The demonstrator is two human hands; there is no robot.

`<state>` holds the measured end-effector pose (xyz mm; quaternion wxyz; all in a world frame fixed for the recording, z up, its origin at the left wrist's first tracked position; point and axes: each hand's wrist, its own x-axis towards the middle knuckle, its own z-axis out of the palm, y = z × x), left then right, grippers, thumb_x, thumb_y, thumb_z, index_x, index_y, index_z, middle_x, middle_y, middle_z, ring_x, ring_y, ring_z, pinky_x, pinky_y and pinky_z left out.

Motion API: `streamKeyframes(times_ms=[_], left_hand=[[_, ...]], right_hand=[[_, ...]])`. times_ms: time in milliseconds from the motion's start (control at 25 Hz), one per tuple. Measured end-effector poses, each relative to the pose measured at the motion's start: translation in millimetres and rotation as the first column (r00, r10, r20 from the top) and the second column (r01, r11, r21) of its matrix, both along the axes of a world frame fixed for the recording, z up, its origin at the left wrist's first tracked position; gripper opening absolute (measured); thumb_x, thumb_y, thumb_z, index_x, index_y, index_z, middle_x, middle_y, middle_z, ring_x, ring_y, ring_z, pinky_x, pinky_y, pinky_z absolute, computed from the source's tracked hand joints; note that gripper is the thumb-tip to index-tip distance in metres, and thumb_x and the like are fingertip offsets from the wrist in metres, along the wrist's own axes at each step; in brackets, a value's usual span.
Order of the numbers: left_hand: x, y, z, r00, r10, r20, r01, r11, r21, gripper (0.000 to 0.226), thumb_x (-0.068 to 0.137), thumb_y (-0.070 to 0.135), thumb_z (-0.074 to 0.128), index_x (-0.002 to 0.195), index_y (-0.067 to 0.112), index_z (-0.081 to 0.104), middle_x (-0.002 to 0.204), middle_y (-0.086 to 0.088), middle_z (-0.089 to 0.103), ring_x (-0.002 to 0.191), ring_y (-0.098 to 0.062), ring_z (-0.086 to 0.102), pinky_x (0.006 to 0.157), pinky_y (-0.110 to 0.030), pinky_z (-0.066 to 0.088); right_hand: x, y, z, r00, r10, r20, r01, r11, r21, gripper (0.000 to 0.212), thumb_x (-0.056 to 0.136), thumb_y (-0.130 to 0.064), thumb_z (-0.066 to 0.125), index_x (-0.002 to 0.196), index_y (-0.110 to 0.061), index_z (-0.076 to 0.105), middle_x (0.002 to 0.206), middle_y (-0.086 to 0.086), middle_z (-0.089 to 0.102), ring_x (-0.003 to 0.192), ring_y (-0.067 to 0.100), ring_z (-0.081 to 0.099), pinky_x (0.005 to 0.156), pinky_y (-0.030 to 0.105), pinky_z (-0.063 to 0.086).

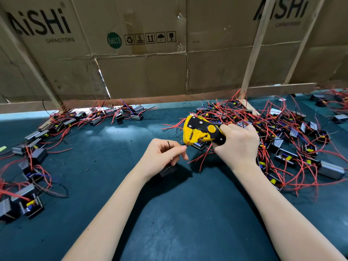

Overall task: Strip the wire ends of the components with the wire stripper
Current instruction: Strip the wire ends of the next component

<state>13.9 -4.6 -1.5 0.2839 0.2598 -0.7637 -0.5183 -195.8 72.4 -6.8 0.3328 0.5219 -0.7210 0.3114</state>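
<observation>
My right hand (238,143) grips the handles of a yellow and black wire stripper (202,131), its jaws pointing left and down. My left hand (162,156) pinches a red wire end (185,146) right at the stripper's jaws. A thin black wire (169,144) loops over the fingers of that hand. Below the left hand a small black component (168,170) lies on the mat, partly hidden by the palm.
A big tangle of components with red wires (278,136) lies on the dark green mat (178,213) to the right. More components (33,147) curve along the left and back. Cardboard walls with wooden slats (250,59) close off the back.
</observation>
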Motion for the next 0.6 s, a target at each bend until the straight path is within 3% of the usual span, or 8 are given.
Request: streamKeyframes(times_ms=[160,280,400,480,520,600], left_hand=[[1.4,-3.6,-2.4,0.99,0.141,0.009,-0.138,0.979,-0.148,0.019,0.092,0.022,0.067,0.076,0.018,0.077,0.073,0.001,0.064,0.057,-0.008,0.048,0.059,-0.016,0.038],[-0.7,-3.8,-5.5,0.976,0.208,0.072,-0.183,0.948,-0.262,0.019,0.093,0.021,0.066,0.076,0.014,0.072,0.055,0.011,0.059,0.049,-0.002,0.05,0.056,-0.014,0.039],[-7.4,-1.7,-7.0,0.962,0.259,0.084,-0.224,0.928,-0.299,0.02,0.096,0.018,0.06,0.078,0.012,0.065,0.046,0.009,0.057,0.04,-0.009,0.052,0.054,-0.018,0.042],[-7.8,-0.7,-5.8,0.976,0.214,0.024,-0.197,0.932,-0.304,0.011,0.097,0.011,0.057,0.096,0.015,0.068,0.073,0.006,0.072,0.064,-0.008,0.068,0.07,-0.019,0.05],[-7.7,0.5,-4.6,0.987,0.153,0.044,-0.13,0.936,-0.328,0.022,0.097,0.008,0.056,0.115,0.017,0.064,0.099,0.004,0.075,0.089,-0.005,0.07,0.086,-0.02,0.049],[-7.9,3.7,-8.2,0.984,0.028,0.174,0.038,0.931,-0.362,0.06,0.097,0.008,0.055,0.151,0.021,0.031,0.14,0.004,0.057,0.129,-0.004,0.051,0.111,-0.022,0.032]], right_hand=[[-7.0,1.3,-2.8,0.993,-0.104,0.061,0.104,0.995,0.002,0.045,0.056,-0.027,0.084,0.092,-0.011,0.064,0.089,0.006,0.063,0.085,0.03,0.057,0.08,0.038,0.029],[-12.3,2.6,-0.8,0.975,-0.109,0.195,0.115,0.993,-0.019,0.044,0.06,-0.028,0.085,0.094,-0.011,0.064,0.09,0.007,0.062,0.089,0.032,0.056,0.083,0.041,0.033],[-18.5,2.3,-0.5,0.955,-0.107,0.275,0.123,0.992,-0.039,0.041,0.064,-0.028,0.083,0.097,-0.011,0.066,0.092,0.007,0.063,0.092,0.032,0.056,0.085,0.041,0.034],[-21.6,1.3,1.0,0.936,-0.111,0.334,0.144,0.987,-0.077,0.036,0.066,-0.027,0.081,0.095,-0.012,0.065,0.092,0.007,0.063,0.092,0.033,0.057,0.082,0.039,0.033],[-22.7,0.9,1.9,0.926,-0.105,0.362,0.148,0.984,-0.095,0.033,0.068,-0.026,0.079,0.094,-0.013,0.065,0.091,0.007,0.063,0.091,0.033,0.057,0.08,0.039,0.033],[-23.1,0.7,3.2,0.911,-0.075,0.405,0.133,0.984,-0.117,0.027,0.07,-0.025,0.078,0.09,-0.013,0.064,0.09,0.008,0.063,0.09,0.035,0.058,0.078,0.039,0.034]])
